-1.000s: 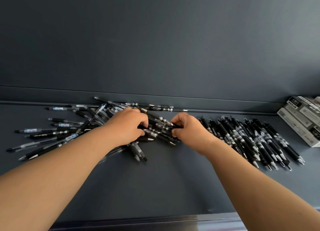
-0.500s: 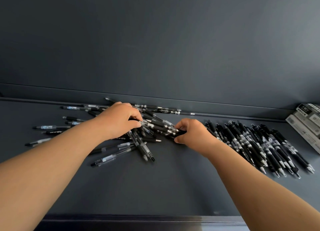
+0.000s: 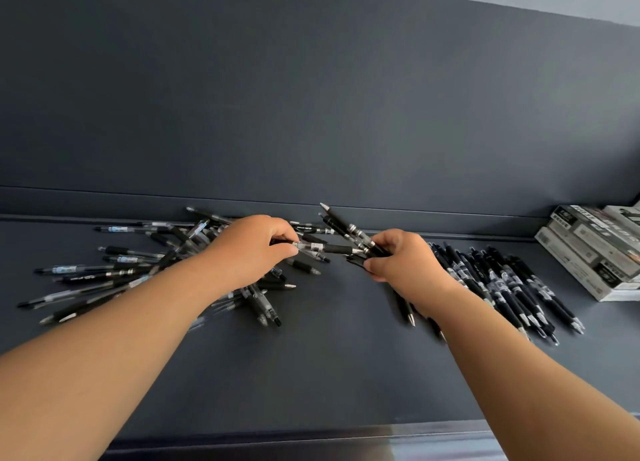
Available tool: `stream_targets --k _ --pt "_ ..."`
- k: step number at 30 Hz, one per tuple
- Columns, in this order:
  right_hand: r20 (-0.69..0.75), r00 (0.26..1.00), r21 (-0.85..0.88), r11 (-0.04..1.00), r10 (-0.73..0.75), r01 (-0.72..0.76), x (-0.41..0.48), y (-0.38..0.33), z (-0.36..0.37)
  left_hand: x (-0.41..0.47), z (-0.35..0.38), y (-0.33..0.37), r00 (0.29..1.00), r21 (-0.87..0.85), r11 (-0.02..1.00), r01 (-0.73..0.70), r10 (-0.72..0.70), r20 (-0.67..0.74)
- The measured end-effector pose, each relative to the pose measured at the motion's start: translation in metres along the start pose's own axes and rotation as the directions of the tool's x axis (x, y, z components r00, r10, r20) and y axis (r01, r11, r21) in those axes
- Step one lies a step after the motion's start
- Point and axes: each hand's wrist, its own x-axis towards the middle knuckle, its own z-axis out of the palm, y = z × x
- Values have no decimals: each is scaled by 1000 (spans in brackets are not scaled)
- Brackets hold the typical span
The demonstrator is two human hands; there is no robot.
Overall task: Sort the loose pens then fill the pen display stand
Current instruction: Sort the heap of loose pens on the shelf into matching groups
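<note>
A jumbled heap of loose black and clear pens [image 3: 138, 270] lies on the left of the dark shelf. To the right, black pens lie side by side in a sorted row [image 3: 512, 287]. My left hand [image 3: 252, 249] pinches one clear pen with a black grip [image 3: 322, 247], held level above the heap. My right hand [image 3: 401, 256] grips a small bunch of black pens [image 3: 346, 227] whose tips point up and to the left. The clear pen's tip reaches the right hand's fingers. No display stand is in view.
Stacked grey pen boxes [image 3: 595, 249] stand at the far right of the shelf [image 3: 311, 374]. A dark back panel [image 3: 311, 114] rises behind the pens. The shelf's front edge [image 3: 277, 440] runs along the bottom.
Both hands have lifted off the heap. The left hand now holds a single clear pen, and the right hand has raised a bunch of black pens. The camera has tilted.
</note>
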Motion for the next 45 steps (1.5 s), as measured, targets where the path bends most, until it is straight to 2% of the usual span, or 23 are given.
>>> stream_targets --k 5,10,12,16,20,24,29,32,36,38,41,43,45 --pt "-120 992 10 999 35 -34 -9 13 -48 12 20 39 1000 6 1000 -21 21 0" --pt "-210 974 23 996 89 -86 -20 37 -90 23 44 83 995 -5 999 -34 35 92" --pt "-232 966 41 993 115 -108 -23 46 -103 26 56 100 989 -55 998 5 3 146" --pt "-265 954 42 990 141 -135 -28 65 -121 31 78 124 952 -272 941 200 -122 279" --pt "-282 952 -95 984 116 -148 -25 78 -130 36 87 132 922 -447 832 328 -178 345" --pt "-197 977 -341 928 85 -150 -23 84 -129 33 86 132 902 -582 705 405 -204 381" --pt "-145 988 -569 812 60 -133 -17 80 -121 24 75 125 892 -652 622 434 -193 409" --pt "-128 991 -718 686 36 -118 -15 67 -110 17 64 115 887 -680 582 446 -187 422" --pt "-86 995 -793 601 45 -95 -13 46 -87 6 49 100 890 -714 538 448 -194 412" --pt "-65 997 -792 605 41 -76 -10 38 -75 1 40 92 900 -713 552 432 -215 378" --pt "-49 999 -760 649 -9 -31 -7 24 -62 -7 27 82 925 -676 631 381 -245 292" --pt "-25 997 -655 754 -78 42 -7 12 -56 -10 21 78 940 -645 685 340 -258 222" --pt "9 995 -391 915 -104 99 -9 1 -50 -12 17 74 953 -594 746 301 -265 150"
